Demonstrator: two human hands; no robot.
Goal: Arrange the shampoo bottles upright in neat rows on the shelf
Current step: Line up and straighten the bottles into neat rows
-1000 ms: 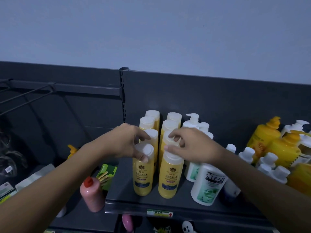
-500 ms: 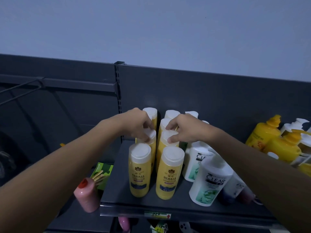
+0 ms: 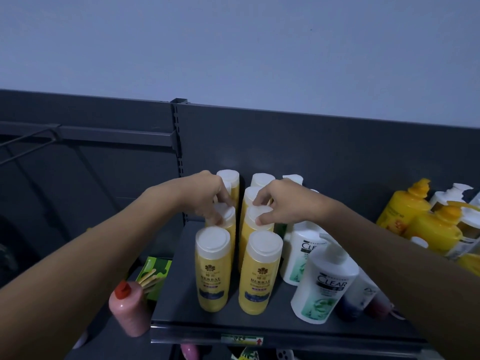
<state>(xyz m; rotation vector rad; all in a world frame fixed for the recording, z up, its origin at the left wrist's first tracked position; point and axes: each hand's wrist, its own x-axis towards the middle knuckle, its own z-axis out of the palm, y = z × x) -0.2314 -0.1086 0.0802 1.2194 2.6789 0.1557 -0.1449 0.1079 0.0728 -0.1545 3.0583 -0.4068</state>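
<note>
Pinching white caps, both hands are busy in the second rank. The left hand (image 3: 207,201) has its fingers curled round the cap of the second left bottle (image 3: 225,216), and the right hand (image 3: 284,203) is clamped likewise on the second right bottle (image 3: 259,216). The first stands upright directly behind the front-left HERBAL bottle (image 3: 213,268), the other diagonally behind it, to the right. This looks like the squaring-up step. Next, I'd judge, each needs nudging until both columns run straight back, without toppling neighbours. Right of the front-left HERBAL bottle the shelf (image 3: 176,289) carries a white CLEAR pump bottle (image 3: 324,281), and far right of it stand yellow pump bottles (image 3: 405,211). All are capped, so their contents are hidden.
</note>
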